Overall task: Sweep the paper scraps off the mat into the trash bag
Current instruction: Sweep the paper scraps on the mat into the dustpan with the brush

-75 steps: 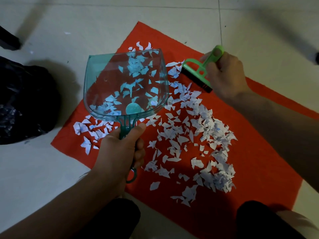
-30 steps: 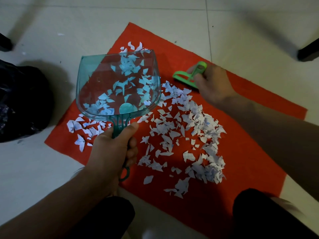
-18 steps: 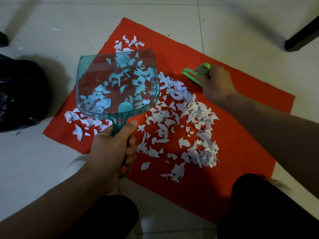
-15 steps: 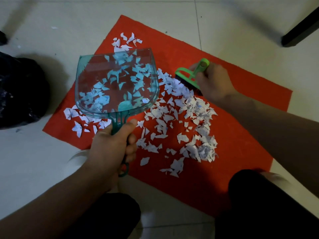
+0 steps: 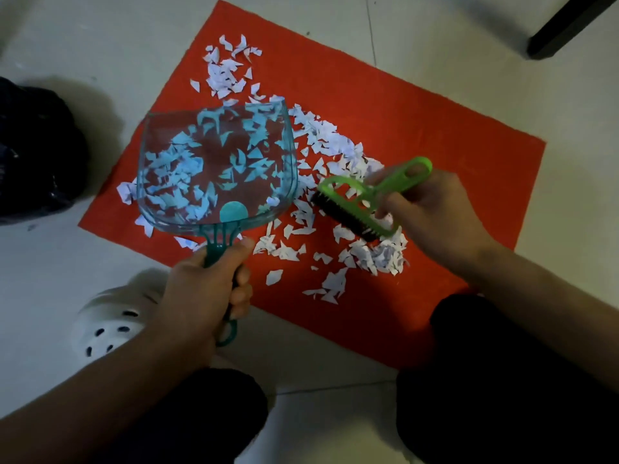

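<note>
Head view, left hand [image 5: 201,293] gripping the teal dustpan [image 5: 217,169] handle, pan held over the red mat [image 5: 418,122], right hand [image 5: 432,212] gripping the green brush [image 5: 365,199], bristles among white paper scraps [image 5: 335,152] at centre, black trash bag [image 5: 33,152] on the floor at 9 o'clock

Trash bag [image 5: 37,155] cut by left edge
</note>
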`<state>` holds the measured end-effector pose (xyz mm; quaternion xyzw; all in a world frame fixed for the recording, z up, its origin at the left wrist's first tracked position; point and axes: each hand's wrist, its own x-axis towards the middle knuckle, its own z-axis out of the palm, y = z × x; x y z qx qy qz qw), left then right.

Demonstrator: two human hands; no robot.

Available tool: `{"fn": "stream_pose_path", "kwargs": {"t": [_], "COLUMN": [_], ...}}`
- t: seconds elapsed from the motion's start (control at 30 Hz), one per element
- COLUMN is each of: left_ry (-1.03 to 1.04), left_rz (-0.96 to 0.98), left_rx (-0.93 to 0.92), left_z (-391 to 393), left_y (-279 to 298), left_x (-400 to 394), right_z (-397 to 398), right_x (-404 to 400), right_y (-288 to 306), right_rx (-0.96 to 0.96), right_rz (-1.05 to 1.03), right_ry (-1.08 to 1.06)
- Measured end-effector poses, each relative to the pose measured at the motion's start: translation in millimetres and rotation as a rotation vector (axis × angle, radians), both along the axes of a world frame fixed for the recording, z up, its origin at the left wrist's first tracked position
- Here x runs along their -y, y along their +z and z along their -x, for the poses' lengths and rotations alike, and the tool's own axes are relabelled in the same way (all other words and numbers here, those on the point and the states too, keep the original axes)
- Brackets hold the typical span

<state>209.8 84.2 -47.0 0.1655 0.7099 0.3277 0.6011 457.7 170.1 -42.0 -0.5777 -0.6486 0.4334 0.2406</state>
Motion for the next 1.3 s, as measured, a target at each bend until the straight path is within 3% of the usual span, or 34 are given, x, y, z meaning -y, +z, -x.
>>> {"fn": "stream_pose_path", "kwargs": {"t": [0.1,0.4,0.63,0.9,1.17,1.3], "left_ry": [0.029,0.028,-0.024,-0.005,-0.006,-0.011], "left_rz": [-0.003,-0.026,-0.001,0.002,0.002,0.013], "left_rx": [0.017,0.009,-0.047,-0.009,-0.003,-0.01], "left_z": [3,8,15,13,13,15], "left_y": [-3,0,-6,-12,-10,-11], "left_x": [-3,7,11,11,11,12], "right_z": [1,7,7,2,13,11], "right_x": [17,43,48,32,61,42], "right_y": [-13,-37,-51,-41,-53,-53], "right_rx": [-0.081,-0.02,0.097,0.095,0.119,0.173], "right_rz": [0.14,0.371,0.299,0.067,0.135,0.047], "right_ry": [0.078,0.356,0.503,0.281,0.49,0.406]}}
